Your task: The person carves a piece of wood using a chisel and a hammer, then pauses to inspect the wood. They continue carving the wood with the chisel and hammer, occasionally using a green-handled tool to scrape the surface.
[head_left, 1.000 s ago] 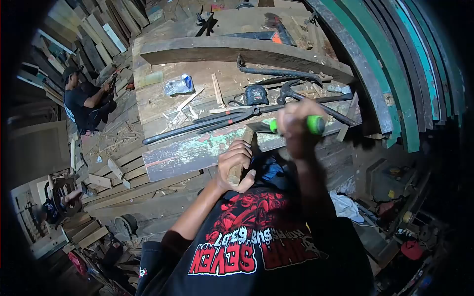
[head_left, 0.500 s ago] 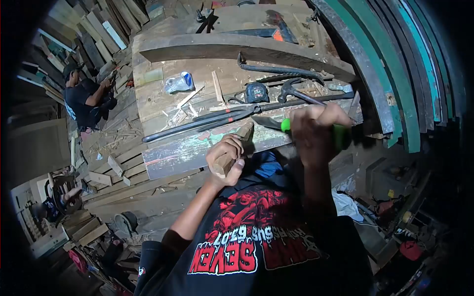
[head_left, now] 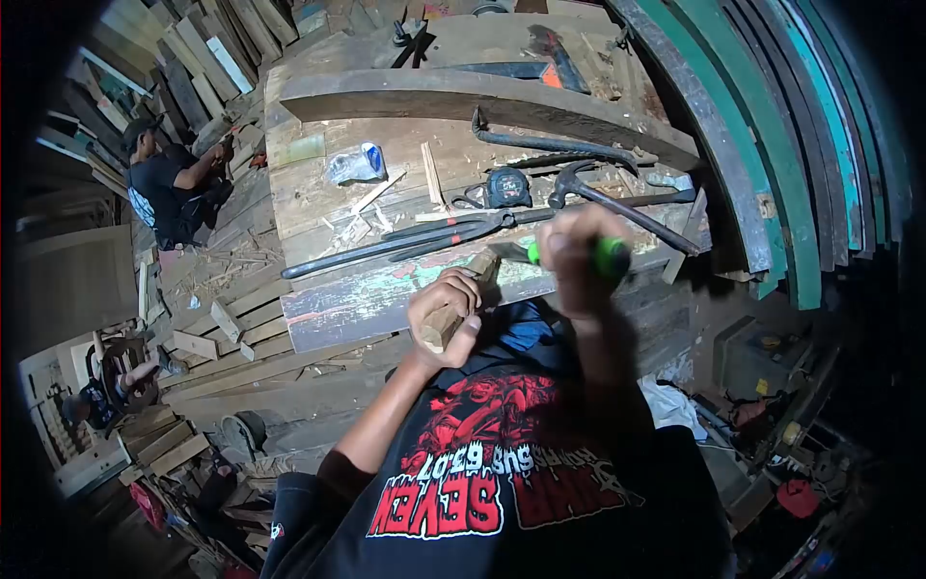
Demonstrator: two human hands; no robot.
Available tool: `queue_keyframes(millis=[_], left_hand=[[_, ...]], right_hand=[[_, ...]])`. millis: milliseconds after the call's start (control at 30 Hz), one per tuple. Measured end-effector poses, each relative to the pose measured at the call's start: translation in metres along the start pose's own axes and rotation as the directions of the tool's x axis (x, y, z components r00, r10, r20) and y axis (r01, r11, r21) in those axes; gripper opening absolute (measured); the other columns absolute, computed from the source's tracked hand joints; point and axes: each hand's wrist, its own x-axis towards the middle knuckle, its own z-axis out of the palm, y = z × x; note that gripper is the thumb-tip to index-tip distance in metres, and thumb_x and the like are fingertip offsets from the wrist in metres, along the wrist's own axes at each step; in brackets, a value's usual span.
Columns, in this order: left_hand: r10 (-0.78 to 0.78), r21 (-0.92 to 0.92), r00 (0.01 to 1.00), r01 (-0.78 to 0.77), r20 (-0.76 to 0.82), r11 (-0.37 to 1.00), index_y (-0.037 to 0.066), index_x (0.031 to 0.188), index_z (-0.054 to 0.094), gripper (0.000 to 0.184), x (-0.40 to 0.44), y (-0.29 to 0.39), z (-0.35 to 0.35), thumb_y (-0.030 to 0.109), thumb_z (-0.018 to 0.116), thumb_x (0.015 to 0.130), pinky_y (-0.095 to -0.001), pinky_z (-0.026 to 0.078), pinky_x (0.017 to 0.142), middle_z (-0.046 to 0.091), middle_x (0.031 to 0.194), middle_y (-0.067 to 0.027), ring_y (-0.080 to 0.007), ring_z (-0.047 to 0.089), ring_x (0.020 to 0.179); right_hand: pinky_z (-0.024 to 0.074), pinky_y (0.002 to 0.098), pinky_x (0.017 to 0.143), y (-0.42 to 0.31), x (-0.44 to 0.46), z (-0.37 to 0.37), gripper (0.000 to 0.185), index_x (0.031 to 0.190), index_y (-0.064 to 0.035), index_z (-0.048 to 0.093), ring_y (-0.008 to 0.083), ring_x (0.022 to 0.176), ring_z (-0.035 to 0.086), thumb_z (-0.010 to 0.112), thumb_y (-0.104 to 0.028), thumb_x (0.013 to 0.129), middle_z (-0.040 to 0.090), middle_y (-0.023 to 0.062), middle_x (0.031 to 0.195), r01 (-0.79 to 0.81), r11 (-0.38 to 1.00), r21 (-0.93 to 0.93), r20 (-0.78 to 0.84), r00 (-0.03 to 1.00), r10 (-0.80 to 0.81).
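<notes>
My left hand (head_left: 445, 311) is closed around a short, rough piece of wood (head_left: 441, 326), held at a slant at the near edge of the bench (head_left: 333, 323). In my right hand (head_left: 579, 261) is a green-handled chisel (head_left: 612, 256); its flat blade (head_left: 511, 253) points left toward the upper end of the wood. Part of the handle is hidden by my fist, which is blurred. Just beyond lie long-handled pincers (head_left: 463, 228), a claw hammer (head_left: 627, 207) and a tape measure (head_left: 506, 187).
A curved wooden beam (head_left: 482, 92) crosses the bench, with a bent pry bar (head_left: 550, 138) before it. A clear plastic packet (head_left: 355, 164) and wood splinters lie left. Curved green boards (head_left: 714, 87) stand right. A person (head_left: 169, 183) sits at far left; another (head_left: 106, 396) is below.
My right hand has moved left with the chisel, bringing its blade nearer the wood and uncovering the hammer's handle. My left hand keeps its grip, shifted only slightly in view.
</notes>
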Motion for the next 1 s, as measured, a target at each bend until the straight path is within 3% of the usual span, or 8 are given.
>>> queue_keyframes(millis=[167,267,333,400,667,733,833,1000], left_hand=[[-0.141,-0.136,0.965,0.112,-0.223,0.984,0.005,0.085,0.049,0.016,-0.001,-0.004,-0.004,0.007,0.065,0.087,-0.0361,0.048,0.079,0.054,0.08,-0.007,-0.0208,0.055,0.081],[-0.154,-0.131,0.952,0.123,-0.265,0.984,0.003,0.085,0.049,0.015,-0.002,-0.006,-0.011,0.005,0.063,0.087,-0.0364,0.048,0.08,0.054,0.08,-0.0082,-0.0211,0.055,0.082],[-0.115,-0.101,0.967,0.094,-0.229,0.99,0.003,0.086,0.049,0.013,0.0,-0.005,-0.012,0.004,0.062,0.087,-0.0368,0.049,0.081,0.054,0.081,-0.0082,-0.0213,0.056,0.082],[-0.173,-0.094,0.915,0.149,-0.364,0.984,0.002,0.088,0.049,0.011,-0.003,-0.011,-0.01,0.003,0.06,0.087,-0.0374,0.05,0.082,0.054,0.082,-0.0082,-0.0216,0.057,0.083],[-0.171,-0.08,0.955,0.157,-0.24,0.984,0.004,0.086,0.049,0.015,0.007,-0.004,-0.015,0.004,0.064,0.085,-0.0374,0.05,0.082,0.055,0.081,-0.0075,-0.0215,0.058,0.083],[-0.118,0.05,0.986,0.125,-0.119,0.991,0.006,0.085,0.046,0.02,0.007,-0.004,-0.011,0.014,0.065,0.088,-0.0375,0.046,0.083,0.051,0.079,-0.0062,-0.0206,0.053,0.08],[-0.107,-0.054,0.982,0.099,-0.154,0.994,0.007,0.085,0.046,0.021,0.01,-0.007,-0.006,0.011,0.067,0.086,-0.038,0.047,0.08,0.051,0.078,-0.0056,-0.0199,0.05,0.076],[-0.056,-0.014,0.997,0.055,-0.05,0.998,0.007,0.081,0.046,0.022,0.015,-0.006,0.001,0.011,0.068,0.081,-0.0385,0.047,0.076,0.05,0.072,-0.0061,-0.021,0.048,0.07]], right_hand=[[0.0281,0.0286,0.044,-0.029,0.02,0.012,0.029,0.08,-0.0115,0.043,0.0083,0.046,0.034,0.065,-0.007,0.099,0.042,-0.0018,0.061,0.034,0.984,0.175,-0.024,0.999,-0.03],[0.0395,0.0299,0.045,-0.066,0.028,0.015,0.032,0.074,-0.009,0.044,0.0112,0.049,0.047,0.066,-0.005,0.097,0.05,0.0022,0.062,0.081,0.973,0.217,0.015,0.996,-0.086],[0.0429,0.0298,0.051,-0.039,0.013,0.018,0.033,0.072,-0.0086,0.046,0.0121,0.053,0.05,0.07,-0.007,0.093,0.052,0.0019,0.064,0.019,0.989,-0.15,-0.079,0.996,-0.031],[0.0439,0.029,0.056,-0.027,0.009,0.022,0.03,0.071,-0.0083,0.048,0.0109,0.059,0.052,0.073,-0.005,0.089,0.054,0.0006,0.066,-0.064,0.998,0.0,-0.088,0.994,0.063],[0.0286,0.0309,0.046,-0.071,0.016,0.037,0.033,0.073,-0.0114,0.039,0.0126,0.047,0.035,0.062,-0.001,0.094,0.037,-0.0012,0.062,0.09,0.99,0.11,-0.001,0.996,-0.09],[0.0368,0.0292,0.052,-0.042,0.009,0.017,0.027,0.074,-0.0075,0.051,0.0113,0.057,0.045,0.066,0.01,0.087,0.05,0.0029,0.073,0.301,0.838,-0.456,0.23,0.949,-0.216],[0.0442,0.0282,0.061,-0.029,0.006,0.018,0.016,0.083,-0.0056,0.06,0.0102,0.072,0.055,0.071,0.006,0.087,0.06,0.0038,0.083,-0.125,0.978,0.165,-0.022,0.991,0.13],[0.0312,0.0316,0.048,-0.08,0.015,0.026,0.018,0.086,-0.0113,0.052,0.0139,0.05,0.043,0.06,0.001,0.095,0.048,0.0026,0.065,0.074,0.947,0.313,-0.041,0.997,-0.064]])
